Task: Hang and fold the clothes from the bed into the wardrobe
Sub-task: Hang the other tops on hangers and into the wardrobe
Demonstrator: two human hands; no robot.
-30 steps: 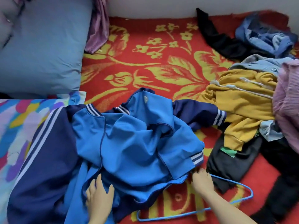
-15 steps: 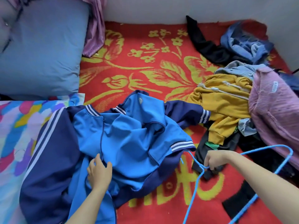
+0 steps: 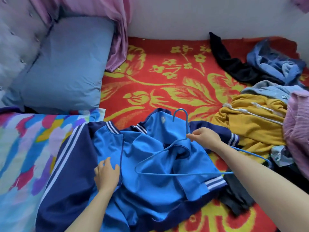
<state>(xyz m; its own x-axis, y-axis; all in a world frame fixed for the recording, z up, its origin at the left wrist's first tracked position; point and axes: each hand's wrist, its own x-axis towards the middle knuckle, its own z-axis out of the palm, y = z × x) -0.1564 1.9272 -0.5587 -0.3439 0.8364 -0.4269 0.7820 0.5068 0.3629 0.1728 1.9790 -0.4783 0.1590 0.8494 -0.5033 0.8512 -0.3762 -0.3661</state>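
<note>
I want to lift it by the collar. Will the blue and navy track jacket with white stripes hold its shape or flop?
Likely floppy: the blue and navy track jacket lies in soft, crumpled folds. Its smooth, faintly shiny fabric may slip on the thin blue wire hanger pinched by the right hand. It looks thin, so probably light.

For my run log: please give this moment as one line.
step: hang | right hand: holds blue hanger over blue jacket | left hand: rests on blue jacket | status: blue hanger not yet inserted
</note>
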